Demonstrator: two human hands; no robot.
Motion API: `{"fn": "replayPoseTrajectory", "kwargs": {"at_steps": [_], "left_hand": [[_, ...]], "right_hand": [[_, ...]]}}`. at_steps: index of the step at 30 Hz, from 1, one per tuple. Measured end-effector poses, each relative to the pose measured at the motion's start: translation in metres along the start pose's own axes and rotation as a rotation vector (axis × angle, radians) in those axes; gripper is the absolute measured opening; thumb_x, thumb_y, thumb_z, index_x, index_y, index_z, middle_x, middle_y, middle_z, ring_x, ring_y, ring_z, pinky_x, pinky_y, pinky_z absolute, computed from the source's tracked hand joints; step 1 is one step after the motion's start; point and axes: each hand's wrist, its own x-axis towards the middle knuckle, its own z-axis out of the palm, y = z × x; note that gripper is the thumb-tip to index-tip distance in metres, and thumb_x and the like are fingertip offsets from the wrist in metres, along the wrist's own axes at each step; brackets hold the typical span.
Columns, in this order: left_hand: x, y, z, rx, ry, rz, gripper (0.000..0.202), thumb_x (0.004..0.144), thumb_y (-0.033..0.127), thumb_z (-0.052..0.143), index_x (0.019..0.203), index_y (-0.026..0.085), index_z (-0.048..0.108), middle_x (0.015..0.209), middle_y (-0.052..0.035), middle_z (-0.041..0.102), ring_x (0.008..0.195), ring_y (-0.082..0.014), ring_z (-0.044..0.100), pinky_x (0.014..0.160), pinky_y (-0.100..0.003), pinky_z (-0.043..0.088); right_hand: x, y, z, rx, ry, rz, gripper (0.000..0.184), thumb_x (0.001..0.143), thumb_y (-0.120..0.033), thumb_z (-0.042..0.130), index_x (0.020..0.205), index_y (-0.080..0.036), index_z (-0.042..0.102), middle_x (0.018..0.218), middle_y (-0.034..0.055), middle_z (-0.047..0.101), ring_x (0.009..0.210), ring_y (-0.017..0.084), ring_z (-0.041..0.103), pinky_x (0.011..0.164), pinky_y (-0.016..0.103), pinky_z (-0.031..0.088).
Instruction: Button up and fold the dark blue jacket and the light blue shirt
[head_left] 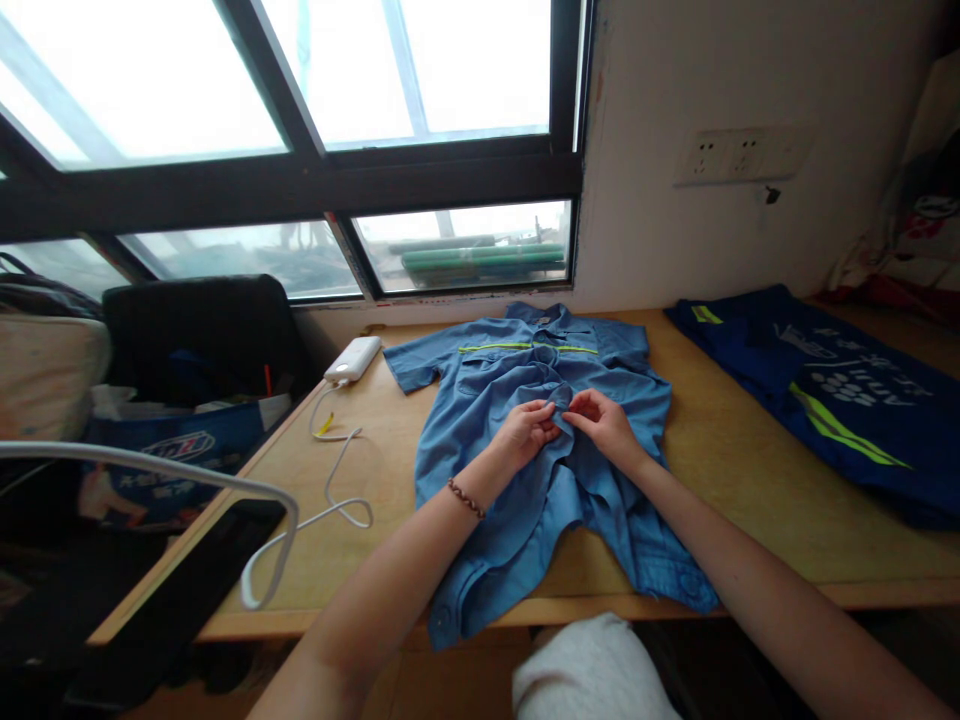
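Observation:
A light blue short-sleeved shirt [480, 400] with a yellow-green chest stripe lies face up on the wooden table [720, 470], its hem hanging over the near edge. My left hand [525, 430] and my right hand [604, 420] meet at the middle of the shirt's front. Both pinch the fabric of the button placket, fingers closed on the cloth. A beaded bracelet circles my left wrist.
A white power bank [354, 358] with a white cable [337, 470] lies on the table's left part. A dark blue garment [832, 395] with yellow-green stripes lies at the right. Bags [172, 440] stand left of the table, a window behind, wall sockets [731, 155] above right.

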Motion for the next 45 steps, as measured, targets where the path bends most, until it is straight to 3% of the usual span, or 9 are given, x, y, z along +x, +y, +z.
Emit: {"fn": "replayPoseTrajectory", "kwargs": {"at_steps": [6, 12, 24, 29, 33, 36, 39, 41, 45], "left_hand": [[-0.001, 0.000, 0.002, 0.062, 0.015, 0.031, 0.018, 0.058, 0.006, 0.067, 0.071, 0.009, 0.056, 0.069, -0.0044, 0.058, 0.059, -0.0095, 0.055, 0.059, -0.023, 0.044], [-0.003, 0.000, 0.005, 0.194, 0.071, 0.163, 0.033, 0.050, 0.012, 0.073, 0.074, 0.013, 0.052, 0.064, 0.0013, 0.056, 0.056, -0.0091, 0.054, 0.057, -0.023, 0.043], [-0.002, -0.007, 0.005, 0.364, -0.047, 0.242, 0.035, 0.050, 0.014, 0.072, 0.076, 0.015, 0.049, 0.060, 0.0040, 0.052, 0.051, -0.0056, 0.047, 0.049, -0.017, 0.033], [-0.003, -0.007, 0.008, 0.381, -0.054, 0.243, 0.037, 0.049, 0.017, 0.074, 0.076, 0.015, 0.049, 0.063, 0.0035, 0.052, 0.053, -0.0058, 0.048, 0.052, -0.017, 0.034], [-0.002, -0.006, 0.006, 0.441, -0.069, 0.250, 0.036, 0.052, 0.022, 0.073, 0.077, 0.015, 0.049, 0.066, 0.0034, 0.053, 0.054, -0.0058, 0.049, 0.052, -0.017, 0.035], [0.002, -0.006, -0.001, 0.591, -0.078, 0.258, 0.033, 0.057, 0.031, 0.071, 0.076, 0.016, 0.049, 0.060, 0.0039, 0.052, 0.051, -0.0074, 0.049, 0.051, -0.019, 0.036], [0.005, -0.007, -0.012, 0.855, -0.054, 0.345, 0.028, 0.063, 0.038, 0.066, 0.069, 0.016, 0.050, 0.054, 0.0035, 0.051, 0.049, -0.0092, 0.047, 0.049, -0.020, 0.034], [0.006, -0.008, -0.016, 1.025, -0.031, 0.428, 0.025, 0.069, 0.040, 0.060, 0.065, 0.017, 0.052, 0.054, 0.0024, 0.051, 0.050, -0.0099, 0.045, 0.049, -0.021, 0.032], [-0.001, -0.009, -0.013, 1.194, -0.006, 0.529, 0.025, 0.076, 0.039, 0.051, 0.062, 0.019, 0.054, 0.054, 0.0004, 0.051, 0.051, -0.0120, 0.044, 0.053, -0.022, 0.032]], "right_hand": [[0.000, -0.001, 0.000, 0.078, -0.037, 0.037, 0.026, 0.063, -0.037, 0.066, 0.077, -0.019, 0.054, 0.074, 0.0016, 0.060, 0.071, 0.016, 0.057, 0.069, 0.029, 0.045], [-0.002, -0.002, 0.001, 0.082, -0.073, 0.069, 0.026, 0.071, -0.045, 0.056, 0.070, -0.019, 0.055, 0.062, -0.0008, 0.055, 0.058, 0.014, 0.052, 0.058, 0.026, 0.043], [-0.002, -0.003, -0.002, -0.128, -0.116, 0.016, 0.040, 0.079, -0.053, 0.042, 0.056, -0.020, 0.045, 0.049, -0.0035, 0.043, 0.048, 0.011, 0.042, 0.047, 0.023, 0.032], [0.000, 0.004, 0.000, 0.049, -0.148, 0.158, 0.043, 0.074, -0.058, 0.045, 0.055, -0.020, 0.046, 0.043, -0.0044, 0.041, 0.039, 0.010, 0.038, 0.040, 0.023, 0.029], [0.002, 0.007, 0.000, 0.315, -0.211, 0.372, 0.045, 0.069, -0.057, 0.052, 0.050, -0.019, 0.038, 0.039, -0.0068, 0.033, 0.034, 0.006, 0.028, 0.036, 0.021, 0.023], [0.003, 0.006, -0.004, 0.482, -0.260, 0.509, 0.043, 0.068, -0.053, 0.056, 0.050, -0.020, 0.034, 0.039, -0.0086, 0.027, 0.033, 0.005, 0.022, 0.034, 0.020, 0.019], [0.005, 0.006, -0.009, 0.560, -0.211, 0.508, 0.041, 0.070, -0.050, 0.054, 0.052, -0.019, 0.034, 0.041, -0.0079, 0.029, 0.035, 0.005, 0.027, 0.036, 0.019, 0.025], [0.006, 0.007, -0.010, 0.510, -0.166, 0.478, 0.039, 0.069, -0.050, 0.055, 0.053, -0.019, 0.037, 0.042, -0.0071, 0.034, 0.036, 0.006, 0.032, 0.037, 0.019, 0.028], [0.006, 0.004, -0.010, 0.131, -0.156, 0.432, 0.037, 0.064, -0.051, 0.059, 0.052, -0.018, 0.045, 0.042, -0.0045, 0.043, 0.037, 0.009, 0.041, 0.038, 0.021, 0.035]]}}
